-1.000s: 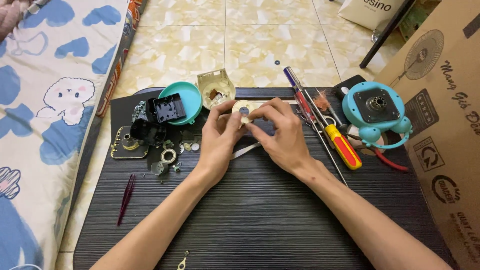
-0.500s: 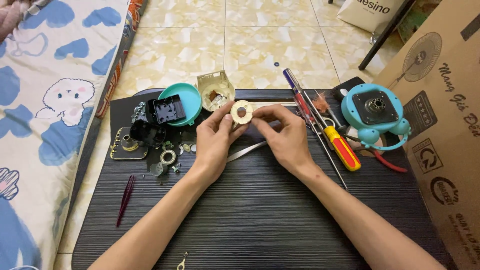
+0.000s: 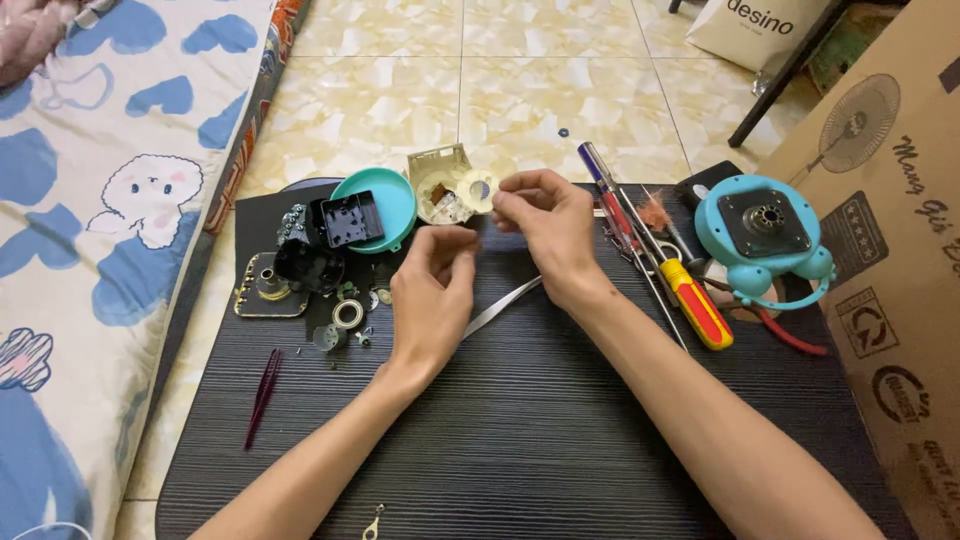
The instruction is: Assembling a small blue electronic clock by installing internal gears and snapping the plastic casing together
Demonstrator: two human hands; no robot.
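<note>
My right hand (image 3: 548, 224) pinches a small white plastic ring-shaped disc (image 3: 479, 190) at its right edge and holds it up over the far part of the black table (image 3: 520, 430). Just below and left of it, my left hand (image 3: 432, 292) hovers with fingers curled and apart, holding nothing. Behind the disc sits a cream plastic housing (image 3: 436, 165) with small parts inside. To its left lies a teal round cover (image 3: 392, 207) with a black square module (image 3: 350, 218) on it.
A teal toy-like body (image 3: 766, 236) rests at the right, with screwdrivers (image 3: 692, 299) and a red-handled tool beside it. Small gears, screws and a brass plate (image 3: 262, 288) lie at the left. Dark red tweezers (image 3: 262, 397) and silver tweezers (image 3: 500, 307) are on the table. Cardboard box (image 3: 900, 280) at right; mattress (image 3: 90, 250) at left.
The left hand has let go of the white disc and dropped lower. The right hand alone now holds the disc and has moved it slightly away from me.
</note>
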